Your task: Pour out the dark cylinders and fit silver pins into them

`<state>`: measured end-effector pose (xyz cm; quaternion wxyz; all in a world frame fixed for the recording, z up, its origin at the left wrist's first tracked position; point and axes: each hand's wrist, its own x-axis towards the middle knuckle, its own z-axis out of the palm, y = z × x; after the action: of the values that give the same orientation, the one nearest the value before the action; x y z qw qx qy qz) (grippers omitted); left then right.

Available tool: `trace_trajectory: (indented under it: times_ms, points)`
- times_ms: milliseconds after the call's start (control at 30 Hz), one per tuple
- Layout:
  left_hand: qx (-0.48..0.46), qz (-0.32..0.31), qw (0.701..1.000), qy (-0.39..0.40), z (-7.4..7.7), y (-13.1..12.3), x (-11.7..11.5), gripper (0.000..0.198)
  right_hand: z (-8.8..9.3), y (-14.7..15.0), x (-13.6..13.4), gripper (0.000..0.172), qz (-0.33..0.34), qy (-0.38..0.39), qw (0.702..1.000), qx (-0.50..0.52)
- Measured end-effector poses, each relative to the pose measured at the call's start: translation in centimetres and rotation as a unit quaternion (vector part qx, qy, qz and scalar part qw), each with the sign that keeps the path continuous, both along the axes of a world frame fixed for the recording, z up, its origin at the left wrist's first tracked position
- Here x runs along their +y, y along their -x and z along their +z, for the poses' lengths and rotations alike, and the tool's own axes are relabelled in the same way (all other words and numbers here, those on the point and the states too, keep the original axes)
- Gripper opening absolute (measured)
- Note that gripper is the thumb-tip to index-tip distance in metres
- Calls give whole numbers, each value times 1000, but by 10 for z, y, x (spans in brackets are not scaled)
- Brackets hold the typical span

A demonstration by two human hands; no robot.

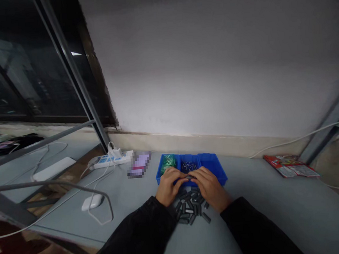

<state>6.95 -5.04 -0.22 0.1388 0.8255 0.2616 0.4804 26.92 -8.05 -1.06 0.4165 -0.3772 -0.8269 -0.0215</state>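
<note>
My left hand [170, 184] and my right hand [208, 184] meet at the front edge of a blue divided bin [221, 172]. Fingertips of both pinch one small dark grey piece [189, 176], mostly covered by the fingers. Green parts [169, 161] fill the bin's left compartment. Small metal pins or screws [188, 166] lie in the middle one, and the right compartment shows bare blue plastic. Below my hands, several dark grey oblong blocks [190, 210] are heaped loosely on the grey table [252, 210].
Left of the bin lie a purple phone-like item [140, 164], a white power strip [110, 159] with cables, and a white adapter [92, 202]. A red packet [291, 166] rests at the right. Metal frame posts [71, 72] and a wall [212, 69] border the table.
</note>
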Motion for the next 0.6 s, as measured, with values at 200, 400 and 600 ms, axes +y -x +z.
trace_trajectory:
  times_ms: [200,400,600]
  points:
    - [-3,-7,1000,13,1,-2,-2,16,0,1,-1,15,-6,-2,1000,21]
    - [-21,-25,999,38,-3,-3,-1,17,2,0,-2,16,-17,-6,1000,0]
    - [-22,-25,999,43,-5,-1,0,15,-3,4,-2,22,-53,28,998,0]
